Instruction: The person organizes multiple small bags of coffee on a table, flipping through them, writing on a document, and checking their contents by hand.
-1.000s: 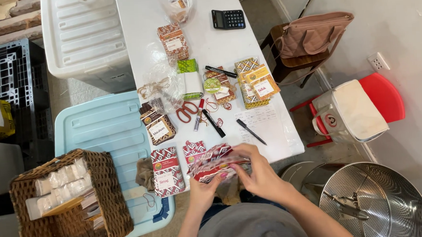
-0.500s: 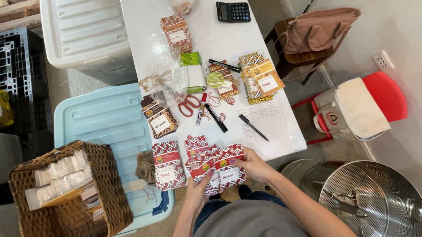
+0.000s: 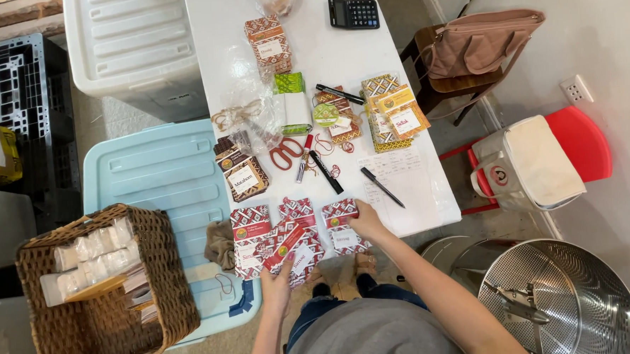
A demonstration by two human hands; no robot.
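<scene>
Packets (image 3: 300, 231) along table (image 3: 415, 194) near edge; scissors (image 3: 284, 153) behind; basket (image 3: 107, 278) on bin lid (image 3: 159, 177), left.

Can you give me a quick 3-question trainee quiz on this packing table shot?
1. True or false: the left hand holds a red patterned packet at the table's near edge.
2. What does the right hand touch? A) scissors B) a red patterned packet on the table C) calculator
3. Which red-handled tool lies mid-table?

Key: 1. True. 2. B, the right-hand packet. 3. The scissors, beside a black marker.
</scene>
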